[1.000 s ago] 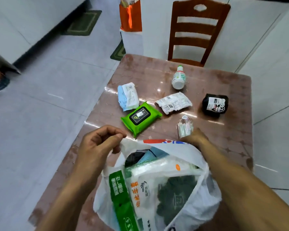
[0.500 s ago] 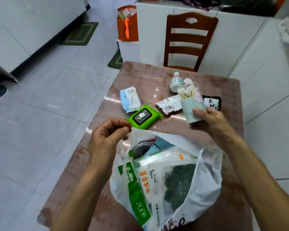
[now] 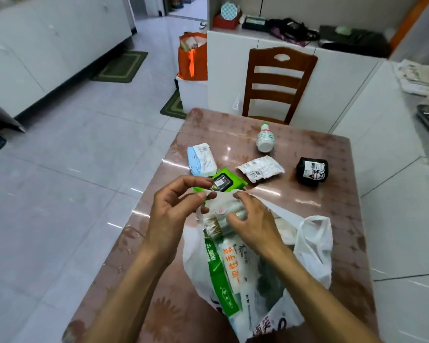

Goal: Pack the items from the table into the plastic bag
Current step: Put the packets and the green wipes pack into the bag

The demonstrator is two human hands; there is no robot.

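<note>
Plastic bag (image 3: 315, 246), white and already holding several packets, lies at the near edge of the surface (image 3: 320, 196) with its mouth facing the far edge, and the left hand (image 3: 174, 214) pinches the left lip of that mouth up. Right hand (image 3: 254, 222) curls round a clear tub of cotton swabs (image 3: 214, 225) lying on its side just inside the mouth, long axis running left to right. Beyond the mouth wait the green wipes pack (image 3: 229, 181), nearest and just past the left hand, then the blue-and-white pack (image 3: 201, 159), flat white sachet (image 3: 260, 168), black roll (image 3: 312, 171) and white bottle (image 3: 265, 138).
</note>
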